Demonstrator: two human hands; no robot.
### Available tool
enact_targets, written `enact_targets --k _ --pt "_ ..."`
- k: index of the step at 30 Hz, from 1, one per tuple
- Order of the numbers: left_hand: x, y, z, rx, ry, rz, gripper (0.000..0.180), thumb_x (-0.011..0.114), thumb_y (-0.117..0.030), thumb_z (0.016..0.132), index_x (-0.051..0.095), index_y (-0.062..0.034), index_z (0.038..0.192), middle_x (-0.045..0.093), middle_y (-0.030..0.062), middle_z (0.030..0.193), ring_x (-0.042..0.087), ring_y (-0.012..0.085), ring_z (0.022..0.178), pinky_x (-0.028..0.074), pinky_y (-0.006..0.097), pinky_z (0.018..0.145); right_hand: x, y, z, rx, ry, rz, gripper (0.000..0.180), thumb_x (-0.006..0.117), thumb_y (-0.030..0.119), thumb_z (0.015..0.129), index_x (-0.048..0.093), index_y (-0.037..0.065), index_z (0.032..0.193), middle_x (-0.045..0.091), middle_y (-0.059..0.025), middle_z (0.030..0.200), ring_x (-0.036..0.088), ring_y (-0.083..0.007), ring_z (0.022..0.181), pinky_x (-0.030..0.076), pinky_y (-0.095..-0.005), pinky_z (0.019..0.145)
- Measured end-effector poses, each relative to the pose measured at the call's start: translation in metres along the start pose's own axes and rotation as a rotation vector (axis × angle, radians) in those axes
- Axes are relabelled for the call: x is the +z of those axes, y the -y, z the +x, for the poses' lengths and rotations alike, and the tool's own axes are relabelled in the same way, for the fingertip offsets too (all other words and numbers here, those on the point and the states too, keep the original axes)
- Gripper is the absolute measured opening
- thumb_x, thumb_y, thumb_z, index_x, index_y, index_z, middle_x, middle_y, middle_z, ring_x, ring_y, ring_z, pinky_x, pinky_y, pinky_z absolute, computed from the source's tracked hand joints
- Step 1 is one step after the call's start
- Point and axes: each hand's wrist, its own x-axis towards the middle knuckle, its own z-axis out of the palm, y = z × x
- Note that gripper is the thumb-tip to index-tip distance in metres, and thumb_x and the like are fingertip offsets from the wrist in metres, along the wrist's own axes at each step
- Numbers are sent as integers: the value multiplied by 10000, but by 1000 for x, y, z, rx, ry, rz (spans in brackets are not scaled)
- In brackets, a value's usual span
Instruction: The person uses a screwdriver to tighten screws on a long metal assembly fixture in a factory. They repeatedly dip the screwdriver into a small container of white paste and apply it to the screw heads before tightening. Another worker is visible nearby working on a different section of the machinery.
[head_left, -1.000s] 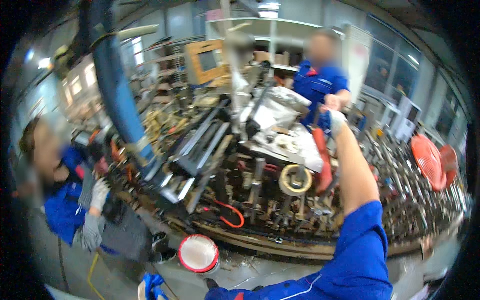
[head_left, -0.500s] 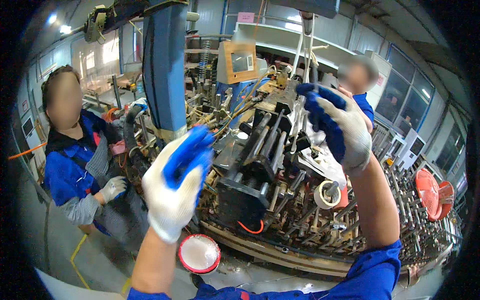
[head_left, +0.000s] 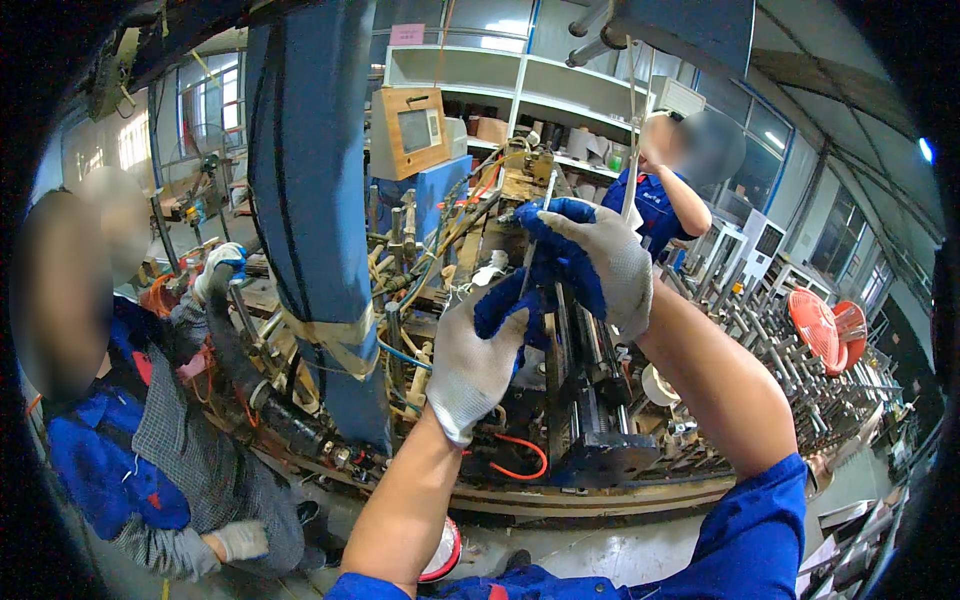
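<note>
My left hand and my right hand wear white knit gloves with blue-coated palms. They are close together in front of the machine. Between them stands a thin metal rod, slightly tilted, its upper end rising above my right fingers. My right fingers are closed round its upper part, and the left ones pinch it lower down; its lower end is hidden by the gloves. Just below and behind my hands is a black metal fixture with steel guide bars. An orange-red loop of hose hangs beside it.
A blue pillar rises left of my hands. A co-worker in a grey apron stands at the left, another person in blue at the back right. Red plastic baskets sit over metal rods. A red-rimmed bucket is partly behind my left forearm.
My hands were apart; they have come together on the thin rod, the left moving right and the right moving left and down. My view has turned, and the left co-worker appears nearer.
</note>
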Motion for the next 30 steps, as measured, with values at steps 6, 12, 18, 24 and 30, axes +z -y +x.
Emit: enact_targets --k 6,12,18,24,30 --pt "5 36 32 -229 -194 111 243 643 -161 943 736 42 1039 752 94 798 701 169 690 551 304 641 -34 9 -16 -380 -166 -669 326 593 278 1043 684 -28 1111 695 -33 861 648 -108 759 537 -266 698" --pt "12 66 77 -210 -278 695 251 680 -304 890 738 -69 956 733 167 866 717 351 822 549 430 742 -41 8 -133 -321 -128 -419 431 650 258 871 690 -24 1194 719 -129 1049 676 -201 984 522 -339 901" --pt "34 79 94 -242 -234 857 257 637 -342 908 736 -106 938 730 178 908 700 395 871 541 474 761 -59 -25 -171 -721 261 -586 685 827 353 742 636 -17 1285 655 -217 1215 625 -402 1134 483 -480 1001" --pt "34 93 98 -204 -250 856 257 663 -357 904 732 -112 942 725 178 904 693 400 875 537 479 767 -52 -33 -168 -773 253 -681 627 854 333 722 686 16 1237 655 -162 1184 611 -391 1114 480 -471 967" --pt "32 97 99 -206 -251 864 264 674 -355 900 730 -104 960 733 168 918 702 391 892 546 476 777 -50 -41 -166 -819 248 -661 614 832 367 738 684 38 1235 662 -137 1154 606 -374 1098 473 -480 957"
